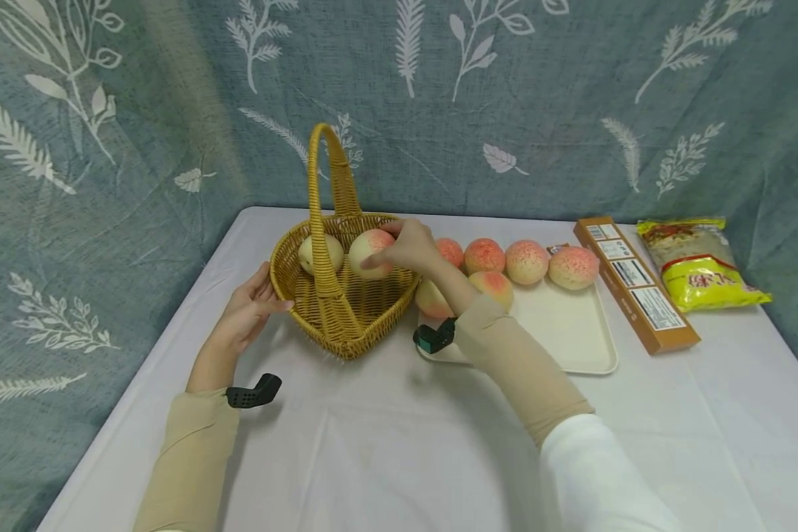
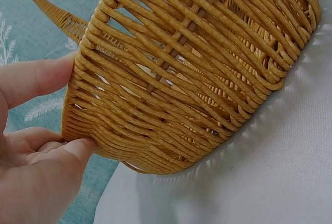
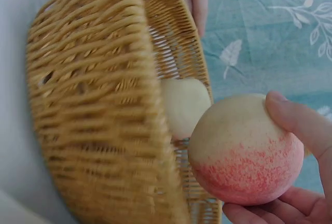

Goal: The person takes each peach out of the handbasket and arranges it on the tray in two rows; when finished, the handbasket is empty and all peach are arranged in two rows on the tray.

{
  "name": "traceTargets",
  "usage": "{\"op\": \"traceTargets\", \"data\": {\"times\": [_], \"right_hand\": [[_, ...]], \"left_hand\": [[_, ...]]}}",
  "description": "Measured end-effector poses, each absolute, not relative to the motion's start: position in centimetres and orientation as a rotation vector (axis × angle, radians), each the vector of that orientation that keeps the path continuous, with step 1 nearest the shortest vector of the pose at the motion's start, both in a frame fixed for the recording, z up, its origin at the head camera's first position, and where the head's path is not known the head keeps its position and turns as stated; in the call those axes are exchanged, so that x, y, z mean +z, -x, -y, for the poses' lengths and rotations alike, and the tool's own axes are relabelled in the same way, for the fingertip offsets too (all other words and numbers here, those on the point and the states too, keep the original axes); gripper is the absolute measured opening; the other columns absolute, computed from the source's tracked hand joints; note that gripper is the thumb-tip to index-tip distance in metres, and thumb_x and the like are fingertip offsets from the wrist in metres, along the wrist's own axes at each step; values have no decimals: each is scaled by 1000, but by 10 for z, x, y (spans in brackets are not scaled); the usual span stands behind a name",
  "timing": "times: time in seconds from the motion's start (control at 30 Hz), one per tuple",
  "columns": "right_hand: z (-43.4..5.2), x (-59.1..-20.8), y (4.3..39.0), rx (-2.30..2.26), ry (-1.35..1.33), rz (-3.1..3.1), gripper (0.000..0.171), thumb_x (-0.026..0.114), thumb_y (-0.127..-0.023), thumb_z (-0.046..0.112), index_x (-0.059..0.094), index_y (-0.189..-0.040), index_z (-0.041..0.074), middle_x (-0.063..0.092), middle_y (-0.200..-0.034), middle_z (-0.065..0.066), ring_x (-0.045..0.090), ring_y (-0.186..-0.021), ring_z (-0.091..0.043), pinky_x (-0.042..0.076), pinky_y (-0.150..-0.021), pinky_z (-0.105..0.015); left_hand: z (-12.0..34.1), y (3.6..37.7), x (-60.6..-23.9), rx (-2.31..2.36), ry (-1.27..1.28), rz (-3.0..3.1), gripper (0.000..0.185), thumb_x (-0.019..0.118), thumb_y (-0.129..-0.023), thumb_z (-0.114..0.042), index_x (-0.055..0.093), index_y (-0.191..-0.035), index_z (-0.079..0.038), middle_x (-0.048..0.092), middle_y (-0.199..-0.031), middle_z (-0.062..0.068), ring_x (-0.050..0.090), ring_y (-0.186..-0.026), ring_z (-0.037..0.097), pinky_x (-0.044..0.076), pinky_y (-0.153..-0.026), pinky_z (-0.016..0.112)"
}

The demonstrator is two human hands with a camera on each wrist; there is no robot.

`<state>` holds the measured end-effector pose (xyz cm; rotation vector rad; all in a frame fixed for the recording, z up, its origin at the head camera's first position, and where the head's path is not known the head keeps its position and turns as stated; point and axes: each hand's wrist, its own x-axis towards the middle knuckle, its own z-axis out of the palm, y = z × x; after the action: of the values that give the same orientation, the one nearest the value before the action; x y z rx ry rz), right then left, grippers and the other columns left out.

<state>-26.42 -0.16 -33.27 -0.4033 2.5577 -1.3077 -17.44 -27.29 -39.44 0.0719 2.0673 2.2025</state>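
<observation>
Right hand (image 1: 408,247): fingers curled around a peach (image 1: 370,253), held over the basket (image 1: 372,310) just left of frame center. A second peach (image 1: 319,253) already sits inside, left of the handle. Left hand (image 1: 249,310): fingers straight, thumb and fingertips (image 2: 36,79) pressed against the basket's outer wall. Right of the basket – white tray (image 1: 572,332) with six more peaches along its far edge. Upper right: long brown box (image 1: 635,284), yellow bag (image 1: 698,262).
</observation>
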Motion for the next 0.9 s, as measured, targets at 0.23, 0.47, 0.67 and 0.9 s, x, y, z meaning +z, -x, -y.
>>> {"op": "traceTargets", "data": {"times": [0.23,0.47,0.67,0.9], "right_hand": [[-24,-332,257,-1285,490,-2567,73,87,-72,27,57,-136,8,64,-125,-8,58,-112,-23,51,-92,-35],[-47,-333,247,-1345,524,-2563,77,89,-69,23,57,-136,4,64,-125,-11,60,-112,-23,50,-94,-34],[-64,-327,236,-1429,549,-2544,76,88,-69,21,57,-135,2,65,-124,-11,60,-110,-22,51,-92,-34],[-92,-322,227,-1535,517,-2481,73,87,-70,17,57,-135,2,65,-124,-11,62,-109,-21,52,-91,-33]], "left_hand": [[272,175,-393,2205,-86,-2070,94,49,-87,18,-19,-150,0,-18,-159,15,-6,-147,23,12,-117,27],[272,176,-394,2203,-80,-2062,94,49,-88,18,-19,-150,-1,-18,-159,15,-6,-147,23,13,-117,27],[272,176,-394,2211,-80,-2050,94,49,-88,18,-19,-150,-1,-17,-159,15,-5,-147,23,13,-117,26],[271,174,-392,2205,-60,-2048,94,48,-88,18,-20,-150,-3,-20,-159,14,-8,-147,23,11,-117,26]]}}
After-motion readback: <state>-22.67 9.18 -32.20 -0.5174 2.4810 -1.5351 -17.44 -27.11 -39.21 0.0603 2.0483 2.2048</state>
